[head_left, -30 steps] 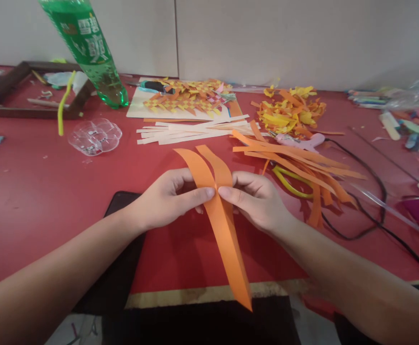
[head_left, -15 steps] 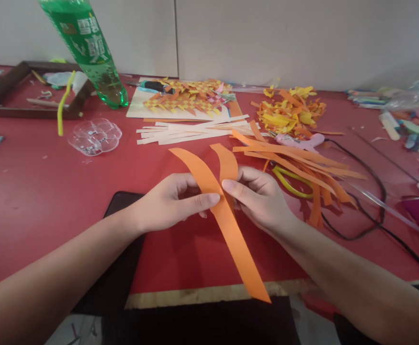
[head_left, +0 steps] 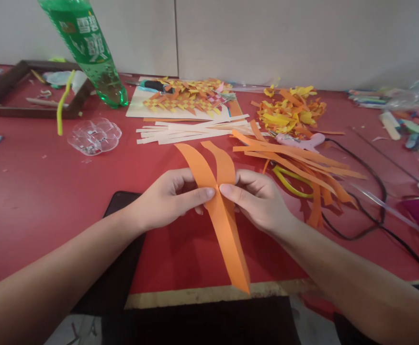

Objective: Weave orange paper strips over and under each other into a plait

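Both of my hands pinch a pair of long orange paper strips (head_left: 227,239) above the red table (head_left: 33,191). My left hand (head_left: 169,199) grips the left strip between thumb and fingers. My right hand (head_left: 257,199) grips the right strip the same way, thumb tip almost touching the left thumb. The two strips overlap at the pinch. Their upper ends curve apart toward the far side, and the lower ends hang together down to the table's near edge.
Loose orange strips (head_left: 295,163) and yellow-handled scissors (head_left: 290,184) lie right of my hands, with a pink glue gun (head_left: 300,141) and black cord (head_left: 367,191). White strips (head_left: 191,132), a woven paper mat (head_left: 184,98), scrap pile (head_left: 290,110), green bottle (head_left: 90,48), clear dish (head_left: 94,136), wooden frame (head_left: 1,88) and a dark phone (head_left: 119,203) are around.
Half a second ago the strips were spread apart and slanted right; now my hands have brought them back together, and the lower ends hang closer in.
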